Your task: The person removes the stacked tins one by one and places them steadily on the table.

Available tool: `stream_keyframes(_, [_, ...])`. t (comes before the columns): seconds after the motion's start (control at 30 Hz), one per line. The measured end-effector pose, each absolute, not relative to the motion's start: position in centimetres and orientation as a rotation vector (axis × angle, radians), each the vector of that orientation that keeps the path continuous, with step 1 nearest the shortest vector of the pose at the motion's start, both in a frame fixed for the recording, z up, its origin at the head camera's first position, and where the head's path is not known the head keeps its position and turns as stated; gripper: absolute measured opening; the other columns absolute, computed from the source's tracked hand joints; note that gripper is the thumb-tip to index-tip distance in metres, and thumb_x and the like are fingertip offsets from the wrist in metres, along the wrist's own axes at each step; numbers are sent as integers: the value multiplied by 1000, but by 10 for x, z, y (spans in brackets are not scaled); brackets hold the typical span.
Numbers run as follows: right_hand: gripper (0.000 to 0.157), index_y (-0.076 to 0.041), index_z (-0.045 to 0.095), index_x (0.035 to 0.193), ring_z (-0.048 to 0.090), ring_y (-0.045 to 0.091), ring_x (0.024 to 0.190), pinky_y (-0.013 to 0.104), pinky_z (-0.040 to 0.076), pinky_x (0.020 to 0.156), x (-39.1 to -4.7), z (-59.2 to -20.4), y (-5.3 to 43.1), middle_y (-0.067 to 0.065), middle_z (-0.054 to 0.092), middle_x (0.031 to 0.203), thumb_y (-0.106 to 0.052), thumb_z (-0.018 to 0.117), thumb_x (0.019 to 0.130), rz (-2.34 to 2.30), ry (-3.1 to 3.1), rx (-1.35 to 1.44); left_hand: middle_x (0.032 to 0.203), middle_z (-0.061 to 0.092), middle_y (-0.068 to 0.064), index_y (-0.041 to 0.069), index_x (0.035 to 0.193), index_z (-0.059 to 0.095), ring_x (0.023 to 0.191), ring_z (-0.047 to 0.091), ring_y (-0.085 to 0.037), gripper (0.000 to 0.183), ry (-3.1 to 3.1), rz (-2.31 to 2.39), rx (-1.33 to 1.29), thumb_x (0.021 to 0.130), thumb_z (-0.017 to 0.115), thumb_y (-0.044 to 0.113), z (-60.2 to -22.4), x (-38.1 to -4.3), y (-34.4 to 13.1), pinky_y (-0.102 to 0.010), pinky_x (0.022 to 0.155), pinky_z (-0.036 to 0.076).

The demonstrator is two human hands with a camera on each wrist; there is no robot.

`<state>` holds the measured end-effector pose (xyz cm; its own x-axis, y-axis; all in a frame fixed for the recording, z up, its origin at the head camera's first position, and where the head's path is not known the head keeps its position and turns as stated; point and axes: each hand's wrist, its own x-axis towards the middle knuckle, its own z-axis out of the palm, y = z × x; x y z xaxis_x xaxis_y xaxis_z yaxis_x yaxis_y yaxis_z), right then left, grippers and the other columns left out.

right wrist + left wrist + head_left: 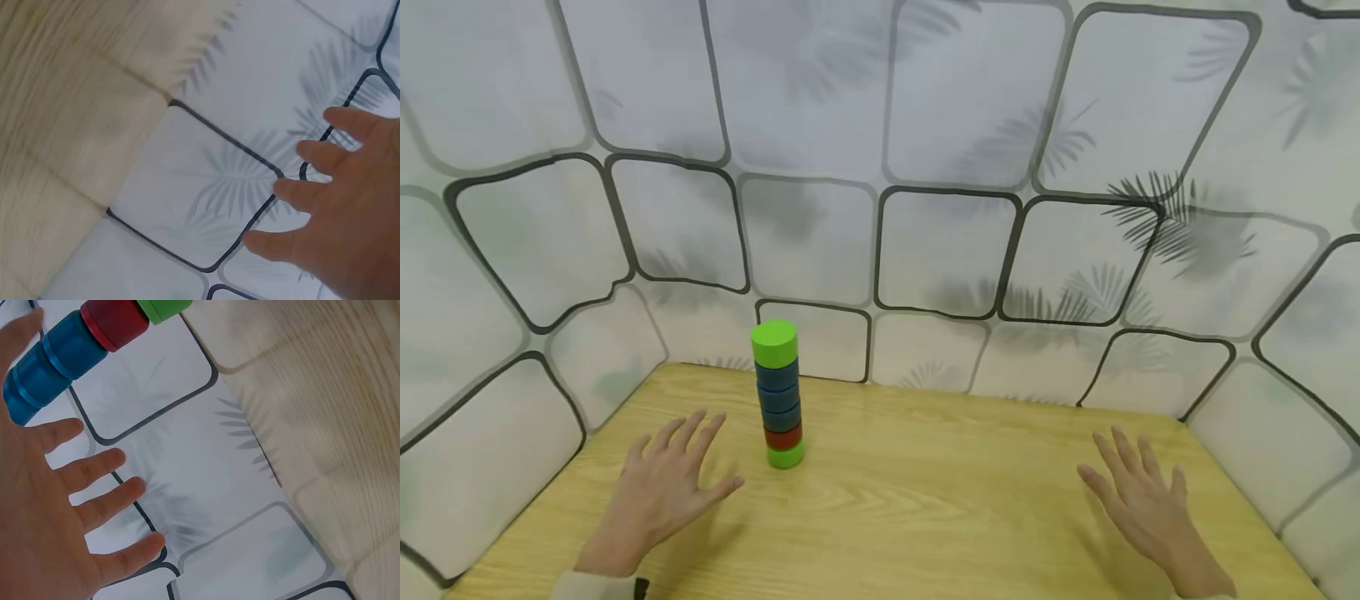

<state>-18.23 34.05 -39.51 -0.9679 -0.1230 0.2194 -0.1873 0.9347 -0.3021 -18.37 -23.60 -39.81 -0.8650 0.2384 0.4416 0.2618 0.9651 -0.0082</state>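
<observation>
A tall stack of round blocks (778, 398) stands upright on the left half of the table. Its top is bright green, several blue pieces come below, then a red one, and a green one forms the base. In the left wrist view, part of the stack (74, 344) crosses the top left corner. My left hand (662, 492) is spread just left of the stack, apart from it and holding nothing. Far to the right, my right hand (1150, 504) hovers with fingers spread, also holding nothing; the right wrist view shows that hand (337, 187) with no object near it.
The wood-grain table (910, 500) reaches back to a pale wall covering (955, 250) patterned with dark outlines and leaf shapes. Similar covering rises along the left and right sides of the table.
</observation>
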Motion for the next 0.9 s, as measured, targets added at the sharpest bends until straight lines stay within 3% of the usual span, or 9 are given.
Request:
stream_keyframes(0.1, [64,10,50,141,52,58,120,73,42,91,-185,-391,335,38,50,138,-43,53,105,511,-2843,203,124,65,-22,4,142,56,106,64,-44,76,-2704,-87,-339,87,74,53,-395,-184,-238,-64,80,52])
stream_keyframes(0.17, [56,10,60,130,65,50,100,62,54,75,-187,-388,330,35,62,124,-39,62,102,534,-2793,191,116,68,-22,2,140,57,98,66,-42,71,-2727,-123,-322,88,76,48,-392,-185,-240,-61,73,54])
stream_keyframes(0.37, [37,9,69,113,72,37,84,52,57,67,-193,-380,317,26,72,105,-23,73,95,675,-2672,220,112,70,-20,-1,134,61,85,68,-36,62,-2701,-333,-292,91,76,41,-390,-189,-238,-48,59,55])
stream_keyframes(0.6, [25,5,72,106,72,37,82,43,58,63,-198,-379,305,21,74,100,-18,72,96,793,-2599,231,120,66,-23,-2,140,55,98,67,-38,64,-2718,-638,-276,97,68,43,-390,-196,-227,-54,74,56])
stream_keyframes(0.9, [28,6,70,113,71,32,83,43,58,66,-207,-373,288,18,74,100,-14,75,94,862,-2625,253,127,63,-24,0,141,53,106,65,-38,59,-2688,-796,-239,99,68,38,-392,-201,-220,-55,78,55])
